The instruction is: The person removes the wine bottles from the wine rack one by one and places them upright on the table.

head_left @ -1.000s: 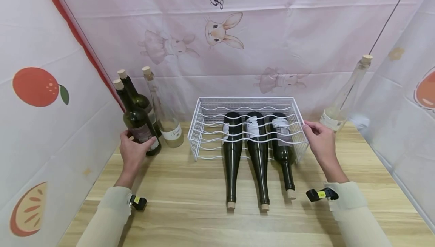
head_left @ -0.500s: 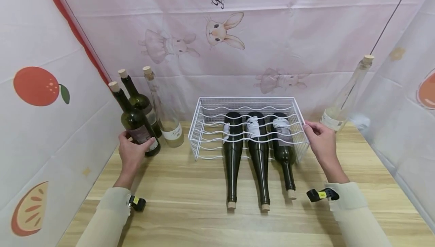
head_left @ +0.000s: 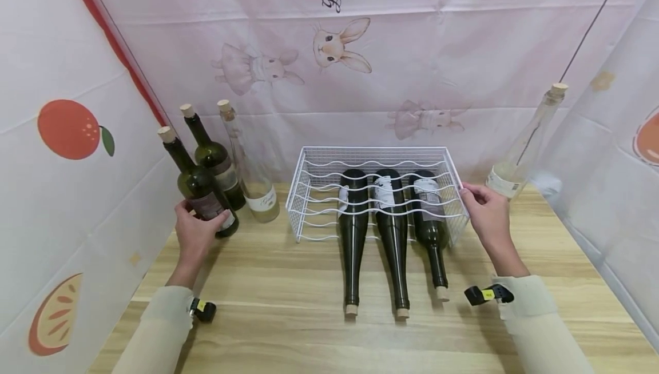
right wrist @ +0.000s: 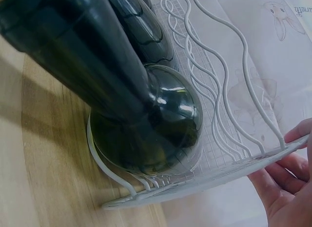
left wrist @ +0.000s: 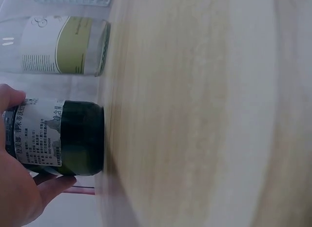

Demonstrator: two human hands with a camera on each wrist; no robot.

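Note:
My left hand [head_left: 195,231] grips the lower body of a dark green wine bottle [head_left: 195,182], which stands upright at the table's left with a cork in its neck. The left wrist view shows the thumb and fingers round this bottle's printed label [left wrist: 41,132]. With thumb and fingers my right hand [head_left: 486,214] pinches the right side of a white wire wine rack [head_left: 297,191]. Three dark bottles lie in the rack, necks toward me: a left one [head_left: 352,254], a middle one [head_left: 393,248] and a right one [head_left: 429,231], whose shoulder fills much of the right wrist view.
Behind the held bottle stand another green bottle [head_left: 212,154] and a clear bottle [head_left: 252,162], both corked. A second clear bottle [head_left: 520,151] stands at the right, beyond my right hand. Printed cloth walls [head_left: 391,76] close in the wooden table [head_left: 288,317] at back and sides.
The bottle in my left hand has shifted slightly left, away from the green bottle behind it. My right hand and the rack have stayed in place.

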